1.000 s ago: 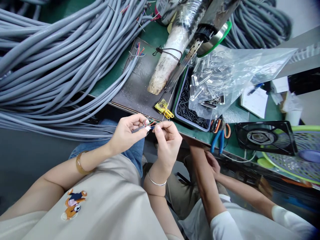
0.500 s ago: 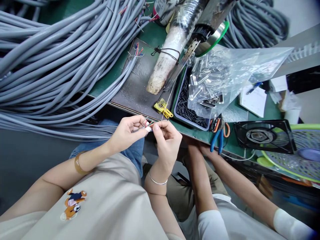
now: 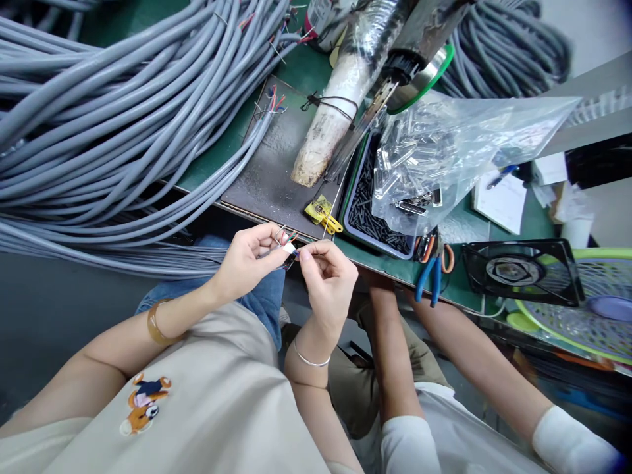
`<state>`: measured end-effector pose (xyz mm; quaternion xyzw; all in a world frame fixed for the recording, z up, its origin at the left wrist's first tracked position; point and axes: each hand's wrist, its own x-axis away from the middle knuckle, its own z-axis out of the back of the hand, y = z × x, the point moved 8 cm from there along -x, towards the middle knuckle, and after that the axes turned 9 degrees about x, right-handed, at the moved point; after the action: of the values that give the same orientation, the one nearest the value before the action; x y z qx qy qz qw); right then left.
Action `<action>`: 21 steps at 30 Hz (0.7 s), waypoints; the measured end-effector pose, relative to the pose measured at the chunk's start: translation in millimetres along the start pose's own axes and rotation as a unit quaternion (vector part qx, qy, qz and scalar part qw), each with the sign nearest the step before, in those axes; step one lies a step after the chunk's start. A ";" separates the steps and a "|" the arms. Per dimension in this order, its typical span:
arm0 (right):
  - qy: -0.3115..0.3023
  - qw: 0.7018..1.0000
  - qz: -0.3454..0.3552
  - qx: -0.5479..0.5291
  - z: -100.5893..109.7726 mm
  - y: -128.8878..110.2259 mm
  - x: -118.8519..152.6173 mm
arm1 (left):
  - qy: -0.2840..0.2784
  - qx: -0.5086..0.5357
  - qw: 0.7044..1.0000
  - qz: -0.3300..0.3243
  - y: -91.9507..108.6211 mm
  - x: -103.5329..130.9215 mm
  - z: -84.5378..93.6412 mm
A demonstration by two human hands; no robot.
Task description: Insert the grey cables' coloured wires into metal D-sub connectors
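Near the front edge of the green table, my left hand (image 3: 250,259) pinches a small white connector (image 3: 289,249) with thin coloured wires fanning out of it. Just to its right, my right hand (image 3: 326,276) is closed, thumb against forefinger, at the wire ends beside the connector. Which wire those fingertips hold is too small to make out. A thin pale strand (image 3: 336,197) runs from above down to my right fingers. Right behind my hands lies a yellow tool (image 3: 323,214) on a dark board (image 3: 276,164).
Grey cables (image 3: 123,125) fill the left side. A tray of black pieces (image 3: 370,217), a plastic bag of metal parts (image 3: 419,151), blue-handled pliers (image 3: 432,273) and a black fan (image 3: 523,270) stand to the right. Another person's forearms (image 3: 395,349) reach under the table edge.
The connector has turned and shifted slightly left and up in my left fingers, and dark wires now show below it. The other person's forearms have moved a little.
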<state>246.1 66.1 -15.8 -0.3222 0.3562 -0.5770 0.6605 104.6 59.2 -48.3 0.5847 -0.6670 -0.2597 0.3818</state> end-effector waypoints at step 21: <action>0.322 0.925 0.160 0.121 95.1 -31.3 22.4 | 0.056 -0.025 0.996 -0.062 27.5 3.8 17.4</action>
<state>311.3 41.3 59.4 0.0247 0.5243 -0.5751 0.6274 74.3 58.8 -35.7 0.6293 -0.5999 -0.2662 0.4163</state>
